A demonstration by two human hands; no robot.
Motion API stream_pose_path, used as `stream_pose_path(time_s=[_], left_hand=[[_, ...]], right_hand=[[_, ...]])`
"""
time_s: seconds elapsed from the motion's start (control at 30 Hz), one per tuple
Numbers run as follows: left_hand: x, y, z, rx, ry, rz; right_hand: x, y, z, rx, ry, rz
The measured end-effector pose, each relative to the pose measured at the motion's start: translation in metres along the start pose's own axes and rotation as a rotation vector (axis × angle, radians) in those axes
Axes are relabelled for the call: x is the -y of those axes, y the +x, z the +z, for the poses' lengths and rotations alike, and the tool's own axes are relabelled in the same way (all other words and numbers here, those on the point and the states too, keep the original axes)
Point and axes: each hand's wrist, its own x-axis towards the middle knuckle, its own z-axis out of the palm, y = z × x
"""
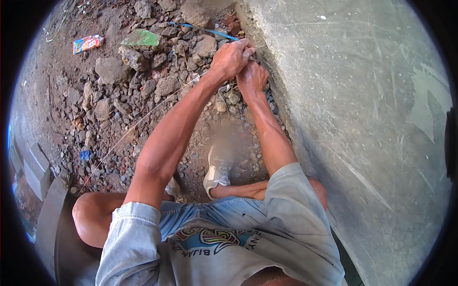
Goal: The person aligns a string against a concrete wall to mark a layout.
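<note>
My left hand (232, 58) is closed, its fingers pinched together beside the edge of the concrete slab. A thin pale string (143, 117) runs taut from near my left knee up to my hands. Just below and touching it, my right hand (253, 77) is curled into a fist, also on the string. The fingertips and the exact spot where the string is gripped are hidden. A blue strip (205, 30) lies on the rubble and reaches to the knuckles of my left hand.
The grey concrete slab (353, 95) rises along the right. Loose stones (112, 70) and gravel cover the soil. A green fragment (141, 38), a colourful wrapper (88, 44) and a blue scrap (85, 155) lie among them. Grey blocks (37, 167) stand at far left.
</note>
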Motion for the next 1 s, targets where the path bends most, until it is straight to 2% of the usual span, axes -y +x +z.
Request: stream_pose_path(time_s=[0.1, 0.17, 0.27, 0.3, 0.4, 0.63, 0.77, 0.9, 1.0], left_hand=[[0.005, -0.02, -0.009, -0.01, -0.008, 0.035], [0.01, -0.044, -0.026, 0.0, 0.003, 0.006], [0.017, -0.071, -0.044, -0.012, 0.096, -0.141], [0.018, -0.073, -0.043, -0.072, 0.104, -0.098], [0.016, -0.061, -0.041, -0.063, 0.085, -0.142], [0.017, -0.059, -0.036, -0.098, 0.061, -0.11], [0.019, -0.056, -0.043, -0.031, 0.094, -0.113], [0.014, -0.059, -0.036, 0.009, 0.042, -0.032], [0.021, -0.063, -0.032, -0.026, 0.027, -0.037]], right_hand=[[-0.001, 0.0, -0.008, 0.046, -0.184, -0.082], [-0.003, -0.002, -0.006, -0.05, -0.18, -0.122], [0.001, 0.001, -0.004, -0.071, -0.238, -0.138], [0.002, 0.002, -0.003, -0.067, -0.251, -0.137], [0.0, 0.003, -0.004, -0.075, -0.3, -0.155], [-0.005, 0.001, -0.007, -0.028, -0.469, -0.174], [-0.018, -0.003, -0.01, -0.031, -0.475, -0.186], [-0.028, -0.015, -0.011, -0.046, -0.378, -0.171], [-0.029, -0.018, -0.013, -0.004, -0.396, -0.117]])
